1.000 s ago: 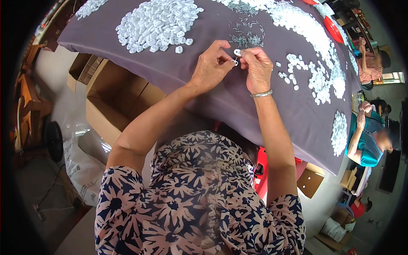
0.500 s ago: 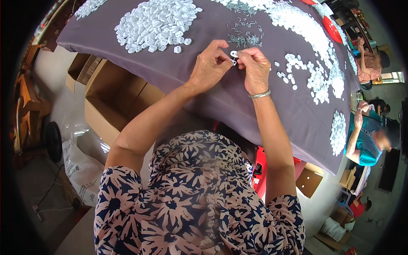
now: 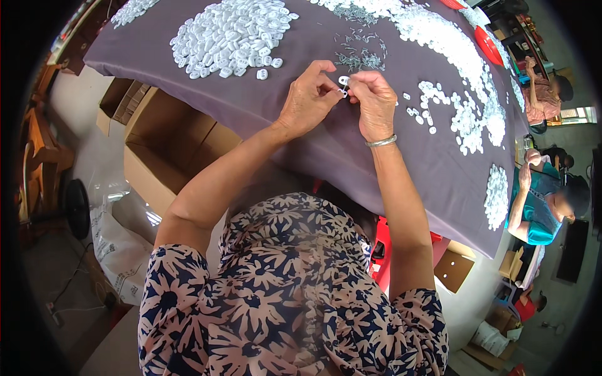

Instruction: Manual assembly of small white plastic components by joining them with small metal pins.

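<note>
Over the table's near edge my two hands meet, fingertips almost touching. My left hand [image 3: 307,100] is closed in a pinch on a small white plastic piece [image 3: 343,93], with its index finger raised. My right hand [image 3: 375,103], a bangle on its wrist, pinches a white oval plastic piece [image 3: 343,80] with holes in it. A thin link seems to run between the two pieces, but it is too small to make out. Just beyond my fingers lie small grey metal pins [image 3: 360,61], loosely heaped on the dark tablecloth [image 3: 313,147].
A big pile of white oval pieces [image 3: 229,37] lies at the far left. More small white pieces [image 3: 445,50] spread along the right, near a red bowl [image 3: 488,45]. An open cardboard box [image 3: 147,166] stands below the table edge. Co-workers, one in teal [image 3: 542,216], sit at right.
Both hands stay in nearly the same place. The white oval piece in my right fingers has shifted very slightly. At the right, the teal-clad co-worker's hands have moved a little.
</note>
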